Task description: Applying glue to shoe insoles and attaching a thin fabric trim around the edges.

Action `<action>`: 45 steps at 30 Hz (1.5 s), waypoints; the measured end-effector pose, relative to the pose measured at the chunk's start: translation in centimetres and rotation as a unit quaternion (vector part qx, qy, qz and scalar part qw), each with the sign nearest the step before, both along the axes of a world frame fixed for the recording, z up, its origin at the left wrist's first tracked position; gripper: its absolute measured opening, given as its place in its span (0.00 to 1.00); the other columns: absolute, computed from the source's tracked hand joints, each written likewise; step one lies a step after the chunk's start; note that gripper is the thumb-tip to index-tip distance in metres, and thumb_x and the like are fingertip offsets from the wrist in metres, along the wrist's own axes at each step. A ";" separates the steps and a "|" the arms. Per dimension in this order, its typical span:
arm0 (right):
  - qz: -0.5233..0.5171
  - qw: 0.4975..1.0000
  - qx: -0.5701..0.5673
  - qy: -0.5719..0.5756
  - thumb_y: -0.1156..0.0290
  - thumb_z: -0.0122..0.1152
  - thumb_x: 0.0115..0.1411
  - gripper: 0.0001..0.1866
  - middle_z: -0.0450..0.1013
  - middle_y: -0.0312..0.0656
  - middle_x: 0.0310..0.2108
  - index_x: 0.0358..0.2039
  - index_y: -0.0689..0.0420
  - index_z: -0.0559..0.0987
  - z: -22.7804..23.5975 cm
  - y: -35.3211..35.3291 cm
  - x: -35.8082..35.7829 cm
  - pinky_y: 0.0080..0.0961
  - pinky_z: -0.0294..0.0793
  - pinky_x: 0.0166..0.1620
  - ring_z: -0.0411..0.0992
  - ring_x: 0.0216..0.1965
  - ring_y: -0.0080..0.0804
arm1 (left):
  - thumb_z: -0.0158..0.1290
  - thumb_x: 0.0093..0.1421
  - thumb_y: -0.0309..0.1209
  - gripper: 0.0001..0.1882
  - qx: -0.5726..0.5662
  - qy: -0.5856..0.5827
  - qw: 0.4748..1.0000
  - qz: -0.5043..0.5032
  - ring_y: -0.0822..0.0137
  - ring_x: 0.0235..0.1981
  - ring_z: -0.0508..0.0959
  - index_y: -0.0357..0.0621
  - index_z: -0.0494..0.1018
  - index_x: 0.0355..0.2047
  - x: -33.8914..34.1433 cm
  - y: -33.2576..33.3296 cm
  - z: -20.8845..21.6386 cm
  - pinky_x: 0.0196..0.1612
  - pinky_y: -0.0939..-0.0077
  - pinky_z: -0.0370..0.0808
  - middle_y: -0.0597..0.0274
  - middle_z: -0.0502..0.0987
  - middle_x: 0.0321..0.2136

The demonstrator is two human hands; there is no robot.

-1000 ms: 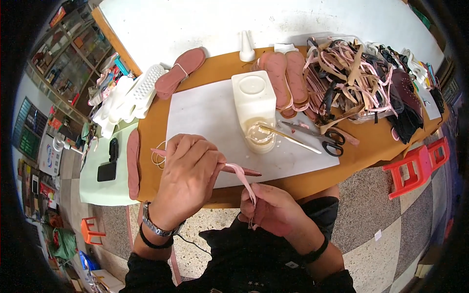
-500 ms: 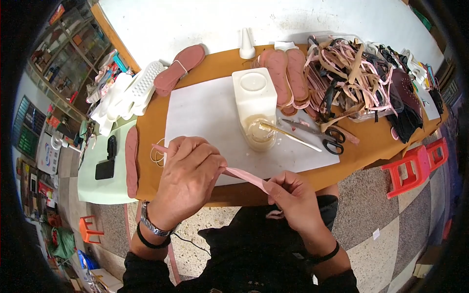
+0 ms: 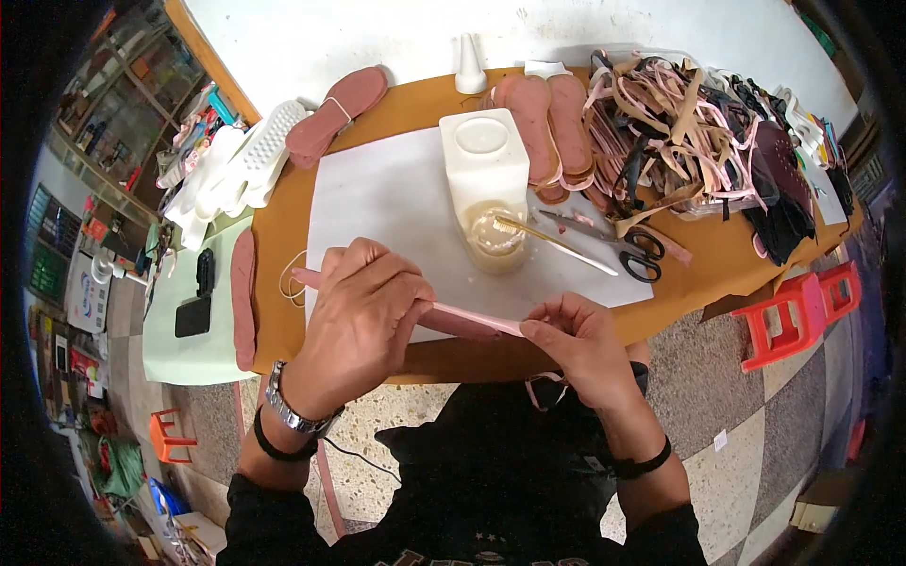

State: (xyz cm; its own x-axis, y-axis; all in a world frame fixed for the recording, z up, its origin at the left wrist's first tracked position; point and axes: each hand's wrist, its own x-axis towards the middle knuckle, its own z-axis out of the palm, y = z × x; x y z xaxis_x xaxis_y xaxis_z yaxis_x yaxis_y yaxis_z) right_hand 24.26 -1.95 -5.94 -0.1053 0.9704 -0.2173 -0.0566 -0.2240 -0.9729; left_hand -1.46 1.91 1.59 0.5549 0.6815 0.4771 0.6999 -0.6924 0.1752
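My left hand (image 3: 363,316) is closed around a pink sole-shaped piece (image 3: 462,325), seen nearly edge-on. Its narrow end pokes out past my knuckles, and the rest is hidden in my palm. A pale pink strap (image 3: 479,315) runs from under my left fingers to my right hand (image 3: 585,349). There my thumb and fingers pinch it, and it is stretched fairly straight. Its loose tail (image 3: 545,389) hangs below the right hand. Beyond both hands stands a cream plastic container (image 3: 486,170) with pale paste in its near opening. A brush (image 3: 557,247) rests across that opening.
Black-handled scissors (image 3: 640,255) lie right of the brush. Pink soles (image 3: 530,123) and a heap of straps (image 3: 670,132) stand behind. A banded sole bundle (image 3: 340,113), white shoe lasts (image 3: 250,170) and a single sole (image 3: 243,302) are left. A red stool (image 3: 783,321) stands right.
My right hand has moved slightly up and right, drawing the strap straighter. The sole piece now shows more below the strap. The whole view has shifted a little.
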 end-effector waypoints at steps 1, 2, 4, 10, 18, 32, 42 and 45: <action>0.000 1.000 0.006 0.006 0.75 0.67 0.65 0.03 0.77 0.29 0.30 0.37 0.59 0.81 -0.1 0.0 0.0 0.12 0.67 0.32 0.69 0.29 0.11 | 0.64 0.53 0.24 0.06 -0.005 -0.001 1.000 -0.002 0.60 0.41 0.74 0.46 0.78 0.30 0.0 0.1 0.0 0.44 0.63 0.65 0.65 0.79 0.33; 0.001 1.000 0.013 0.012 0.77 0.67 0.65 0.02 0.76 0.29 0.30 0.37 0.58 0.81 -0.1 0.0 0.0 0.12 0.67 0.32 0.69 0.29 0.10 | 0.64 0.53 0.24 0.06 -0.009 0.000 1.000 -0.001 0.60 0.40 0.74 0.46 0.78 0.30 0.0 0.3 -0.1 0.44 0.63 0.65 0.64 0.79 0.33; 0.000 0.999 0.034 0.007 0.78 0.66 0.65 0.03 0.76 0.28 0.30 0.37 0.58 0.81 -0.3 0.0 0.0 0.12 0.66 0.32 0.68 0.29 0.10 | 0.64 0.53 0.24 0.06 -0.011 -0.004 1.000 -0.004 0.59 0.40 0.74 0.46 0.79 0.30 0.1 0.4 -0.1 0.44 0.63 0.65 0.64 0.79 0.33; 0.001 0.996 0.078 -0.035 0.80 0.66 0.65 0.02 0.77 0.28 0.30 0.37 0.59 0.81 -0.7 0.1 -0.2 0.11 0.67 0.34 0.69 0.31 0.09 | 0.65 0.53 0.24 0.06 -0.022 -0.025 0.999 -0.005 0.60 0.39 0.74 0.45 0.79 0.30 0.2 0.8 -0.3 0.43 0.64 0.64 0.64 0.80 0.32; -0.029 0.982 0.174 -0.064 0.78 0.68 0.64 0.01 0.80 0.34 0.27 0.36 0.59 0.84 -1.6 -0.4 -1.0 0.19 0.73 0.31 0.73 0.27 0.15 | 0.65 0.54 0.24 0.06 -0.039 -0.028 0.999 -0.009 0.60 0.38 0.74 0.45 0.79 0.30 0.3 1.1 -0.4 0.43 0.64 0.64 0.65 0.80 0.32; -0.010 0.988 0.150 -0.033 0.75 0.66 0.65 0.05 0.80 0.35 0.29 0.37 0.63 0.84 -1.5 -0.3 -1.0 0.23 0.73 0.34 0.73 0.29 0.19 | 0.64 0.54 0.23 0.07 -0.075 -0.046 0.996 -0.021 0.60 0.39 0.74 0.46 0.79 0.32 -0.3 1.3 -0.2 0.44 0.64 0.65 0.65 0.80 0.32; 0.017 0.998 0.064 0.011 0.71 0.65 0.68 0.07 0.77 0.30 0.28 0.36 0.62 0.82 -1.4 0.0 0.0 0.17 0.70 0.37 0.71 0.33 0.13 | 0.64 0.56 0.24 0.06 -0.090 -0.053 0.994 -0.017 0.60 0.40 0.74 0.47 0.79 0.33 -0.6 1.3 -0.2 0.45 0.64 0.64 0.65 0.80 0.32; 0.007 0.996 0.064 0.064 0.71 0.66 0.67 0.06 0.76 0.30 0.28 0.36 0.61 0.83 -1.4 0.1 -0.2 0.16 0.68 0.32 0.69 0.30 0.12 | 0.64 0.56 0.24 0.05 -0.093 -0.056 0.994 -0.011 0.60 0.40 0.74 0.47 0.79 0.33 -0.7 1.2 -0.3 0.46 0.64 0.64 0.65 0.80 0.32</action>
State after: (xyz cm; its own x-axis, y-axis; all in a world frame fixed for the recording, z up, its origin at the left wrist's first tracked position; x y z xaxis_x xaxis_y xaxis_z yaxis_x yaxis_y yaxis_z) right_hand 24.11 -1.81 -7.39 -0.1389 0.9873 -0.0765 -0.1798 -0.1012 -0.9785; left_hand -2.11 3.11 1.34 0.5215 0.7519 0.4033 0.6540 -0.6558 0.3771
